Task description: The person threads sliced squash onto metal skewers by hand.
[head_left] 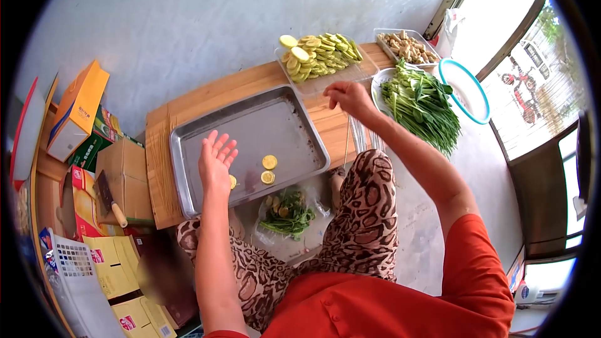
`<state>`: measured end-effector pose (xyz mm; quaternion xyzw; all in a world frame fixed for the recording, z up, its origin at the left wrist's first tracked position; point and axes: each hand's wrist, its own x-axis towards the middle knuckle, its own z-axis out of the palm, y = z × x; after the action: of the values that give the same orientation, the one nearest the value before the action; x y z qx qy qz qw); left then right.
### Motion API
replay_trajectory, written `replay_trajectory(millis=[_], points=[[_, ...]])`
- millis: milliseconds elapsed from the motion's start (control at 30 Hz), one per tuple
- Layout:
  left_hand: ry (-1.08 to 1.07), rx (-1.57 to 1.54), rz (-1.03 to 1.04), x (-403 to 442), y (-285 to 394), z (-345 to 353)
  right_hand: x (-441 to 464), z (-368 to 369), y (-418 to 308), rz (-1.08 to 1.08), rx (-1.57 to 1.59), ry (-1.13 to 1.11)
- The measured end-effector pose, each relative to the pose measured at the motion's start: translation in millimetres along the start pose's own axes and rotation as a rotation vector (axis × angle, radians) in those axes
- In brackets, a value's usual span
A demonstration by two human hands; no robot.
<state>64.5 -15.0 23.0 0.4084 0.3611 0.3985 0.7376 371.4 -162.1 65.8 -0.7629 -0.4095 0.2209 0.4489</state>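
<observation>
My left hand [217, 158] is over the left part of a grey metal tray [250, 96], palm turned up, fingers spread and holding nothing. Yellow round slices [269, 162] lie in the tray, one partly hidden by my left wrist. My right hand [350, 97] is raised beyond the tray's right edge, fingers curled and pinched together. Whether anything is between them cannot be made out. A clear plastic box [341, 77] heaped with green-edged pale slices [322, 56] stands just behind it. Below my right forearm are thin skewers [359, 135].
Leafy greens [418, 103] and a tray of beige chunks [407, 47] are at the right, near a blue-rimmed basin [464, 91]. Thin sticks [163, 169] lie at the wooden table's left end. A cleaver [111, 199] rests by cardboard boxes [120, 178]. A bag of greens [288, 213] is on the floor.
</observation>
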Motion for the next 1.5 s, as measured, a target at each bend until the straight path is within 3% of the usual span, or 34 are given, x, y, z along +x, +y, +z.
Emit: replay_trajectory(millis=[233, 400, 467, 533, 600, 733, 833, 967, 1100, 1300, 1500], points=[[-0.056, 0.026, 0.002, 5.9, -1.1, 4.1, 88.2, -44.8, 14.6, 0.098, -0.22, 0.149], [-0.077, 0.041, -0.012, 7.3, -1.4, 5.8, 160.0, -49.3, 42.7, 0.198, -0.405, 0.133], [-0.093, 0.042, -0.013, 6.5, -1.3, 6.9, 182.5, -45.9, 58.7, 0.212, -0.697, 0.181], [-0.09, 0.034, -0.006, 4.3, -0.6, 8.1, 196.2, -40.7, 74.2, 0.236, -0.771, 0.199], [-0.089, 0.032, -0.002, 4.2, -0.8, 6.5, 191.0, -35.9, 72.8, 0.208, -0.834, 0.378], [-0.09, 0.017, 0.011, 3.8, -2.1, 1.4, 143.0, -49.6, 39.8, 0.13, -0.829, 0.33], [-0.073, 0.014, 0.008, 3.2, -0.9, -1.9, 108.9, -60.4, 47.2, -0.117, -0.61, 0.458], [-0.047, 0.026, 0.012, 1.9, -2.0, -1.7, 29.5, -67.7, 51.3, -0.076, -0.366, 0.403], [-0.066, 0.044, 0.008, 0.7, -4.7, 0.8, -25.5, -58.1, 107.3, 0.004, -0.526, 0.282], [-0.075, 0.09, -0.023, 4.1, -14.0, -0.6, -41.1, -32.2, 172.7, 0.321, -0.742, 0.097], [-0.038, 0.138, -0.017, 6.2, -20.0, 2.2, -31.4, -10.5, 185.2, 0.435, -0.843, 0.144]])
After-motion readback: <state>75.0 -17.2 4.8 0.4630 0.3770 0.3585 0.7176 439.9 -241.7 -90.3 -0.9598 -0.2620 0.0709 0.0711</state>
